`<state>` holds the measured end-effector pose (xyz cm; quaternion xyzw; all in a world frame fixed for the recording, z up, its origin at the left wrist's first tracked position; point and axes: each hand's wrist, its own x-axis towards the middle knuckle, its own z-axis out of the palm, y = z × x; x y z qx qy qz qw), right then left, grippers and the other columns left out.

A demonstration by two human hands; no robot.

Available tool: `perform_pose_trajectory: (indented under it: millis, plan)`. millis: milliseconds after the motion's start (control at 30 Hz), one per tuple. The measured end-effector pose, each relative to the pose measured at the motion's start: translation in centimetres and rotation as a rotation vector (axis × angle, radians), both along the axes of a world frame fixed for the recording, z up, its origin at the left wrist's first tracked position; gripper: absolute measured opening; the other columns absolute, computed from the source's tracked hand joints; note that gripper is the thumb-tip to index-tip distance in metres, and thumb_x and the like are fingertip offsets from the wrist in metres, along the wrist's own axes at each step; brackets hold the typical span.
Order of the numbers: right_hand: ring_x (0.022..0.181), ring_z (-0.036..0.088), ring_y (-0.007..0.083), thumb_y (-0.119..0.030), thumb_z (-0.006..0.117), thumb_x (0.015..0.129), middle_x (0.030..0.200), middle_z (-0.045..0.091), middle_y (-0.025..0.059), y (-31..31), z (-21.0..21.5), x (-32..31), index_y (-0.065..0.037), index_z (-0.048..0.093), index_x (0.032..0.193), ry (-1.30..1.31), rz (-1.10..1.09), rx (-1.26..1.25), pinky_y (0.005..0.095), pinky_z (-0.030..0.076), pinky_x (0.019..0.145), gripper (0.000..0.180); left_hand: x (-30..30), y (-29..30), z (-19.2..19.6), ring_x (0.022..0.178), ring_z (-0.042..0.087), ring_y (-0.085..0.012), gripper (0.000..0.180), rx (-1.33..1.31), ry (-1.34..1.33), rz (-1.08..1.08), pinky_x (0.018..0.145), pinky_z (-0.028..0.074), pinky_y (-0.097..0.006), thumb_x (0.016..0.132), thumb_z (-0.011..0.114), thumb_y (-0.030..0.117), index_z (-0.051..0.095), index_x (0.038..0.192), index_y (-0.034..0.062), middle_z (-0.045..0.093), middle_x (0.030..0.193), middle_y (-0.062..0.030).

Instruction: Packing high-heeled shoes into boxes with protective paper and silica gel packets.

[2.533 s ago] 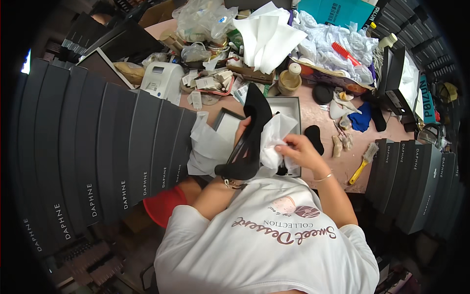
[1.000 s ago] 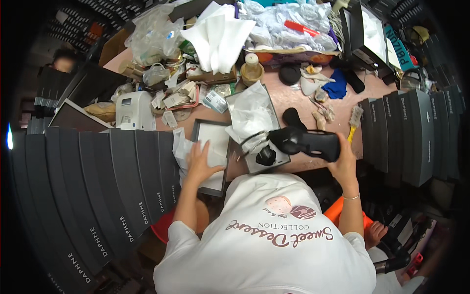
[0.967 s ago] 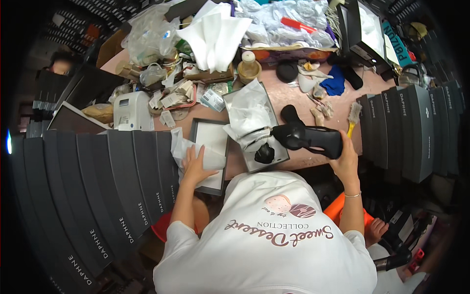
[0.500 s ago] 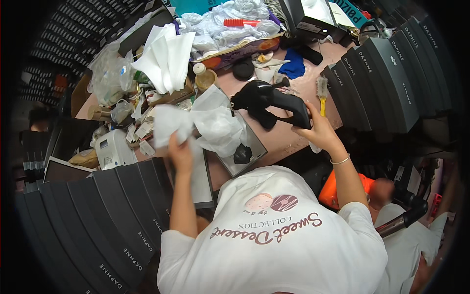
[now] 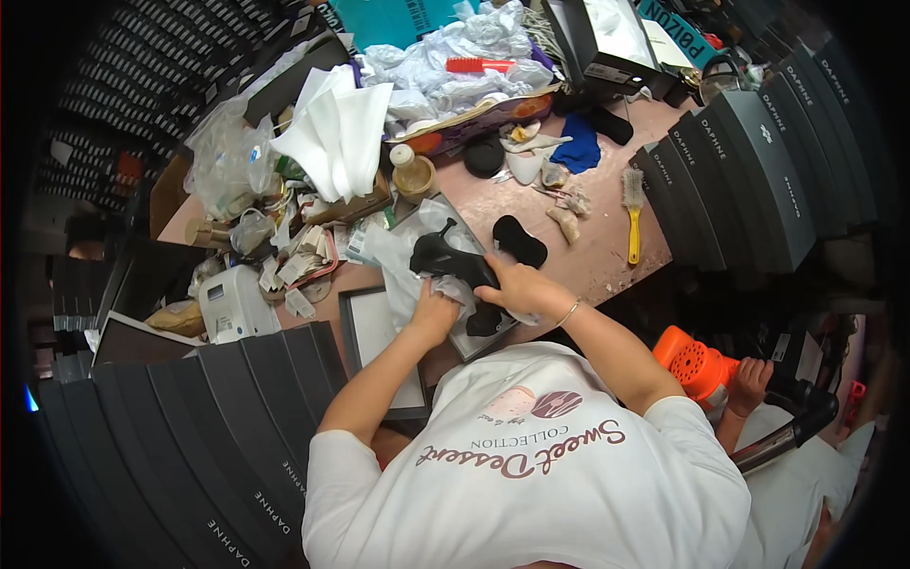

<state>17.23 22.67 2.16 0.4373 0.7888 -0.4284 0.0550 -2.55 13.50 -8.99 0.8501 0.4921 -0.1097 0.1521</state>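
Observation:
A black high-heeled shoe [image 5: 460, 264] lies tilted over an open shoe box [image 5: 468, 343] lined with crumpled white tissue paper [image 5: 398, 254]. Its thin heel points up and away. My right hand [image 5: 521, 288] is closed around the near end of the shoe. At the shoe's left side, my left hand [image 5: 434, 318] grips the tissue paper, its fingertips partly hidden by paper and shoe. Another black piece [image 5: 485, 320] shows in the box below my hands. Just beyond my right hand lies a black elongated pad [image 5: 519, 242].
An open grey tray-like lid [image 5: 381, 346] is left of the box. Stacked dark boxes rise at left [image 5: 190, 417] and right [image 5: 749, 171]. A yellow-handled brush [image 5: 633, 218], a bottle [image 5: 412, 173] and white sheets [image 5: 336, 133] surround the work area. At right, another person's hand [image 5: 751, 384] is near an orange tool [image 5: 697, 368].
My right hand has brought the shoe left and down onto the papered box. My left hand has carried its white sheet right, to the shoe. The other person's hand is now visible by the orange tool.

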Motion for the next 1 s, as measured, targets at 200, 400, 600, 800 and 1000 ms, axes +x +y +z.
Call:
perform_pose_trajectory:
  millis: [200,400,600,800,1000]
  plan:
    - [0.106,0.057,0.0394,-0.052,0.054,0.084,0.114,0.057,0.0291,3.2,-2.7,0.9,0.002,0.037,0.135,0.018,-0.008,-0.158,0.0396,0.044,0.091,0.076,-2.8,4.0,3.1,0.127,0.038,-0.0339,0.085,-0.382,-0.233,-0.082,0.105,0.027,-0.050,0.055,0.080,0.038,0.047,0.128,0.0098,0.042,0.136,-0.0156]
    - [0.116,0.052,0.0355,-0.051,0.053,0.085,0.124,0.052,0.0281,3.5,-3.9,1.6,0.001,0.034,0.138,0.178,-0.117,-0.358,0.0361,0.040,0.097,0.076,2.3,3.0,-1.3,0.123,0.042,-0.0315,0.056,-0.029,0.024,0.077,0.106,0.024,-0.051,0.071,0.066,0.027,0.054,0.121,0.0050,0.050,0.128,-0.0162]
    - [0.103,0.056,0.0453,-0.048,0.054,0.085,0.108,0.058,0.0330,2.2,0.8,-0.1,0.003,0.034,0.135,-0.041,-0.014,-0.072,0.0431,0.044,0.090,0.074,2.6,3.8,0.5,0.089,0.060,-0.0252,0.015,0.261,-0.061,-0.079,0.090,0.037,-0.048,0.073,0.058,0.022,0.069,0.076,0.0126,0.066,0.089,-0.0065]
    - [0.083,0.063,0.0422,-0.046,0.055,0.085,0.089,0.064,0.0287,-0.1,-0.7,-1.6,0.004,0.035,0.133,-0.156,0.089,0.189,0.0461,0.050,0.075,0.073,2.4,3.3,-1.0,0.100,0.061,-0.0232,0.025,-0.130,0.025,-0.120,0.095,0.034,-0.050,0.077,0.060,0.025,0.071,0.097,0.0143,0.068,0.096,-0.0030]
    - [0.072,0.065,0.0345,-0.032,0.063,0.081,0.077,0.066,0.0198,-0.7,-7.2,-0.7,0.001,0.054,0.113,-0.084,0.058,0.340,0.0427,0.052,0.065,0.046,3.3,1.0,2.1,0.124,0.042,-0.0314,0.040,-0.137,0.120,-0.186,0.106,0.023,-0.053,0.076,0.059,0.017,0.058,0.114,0.0055,0.054,0.122,-0.0159]
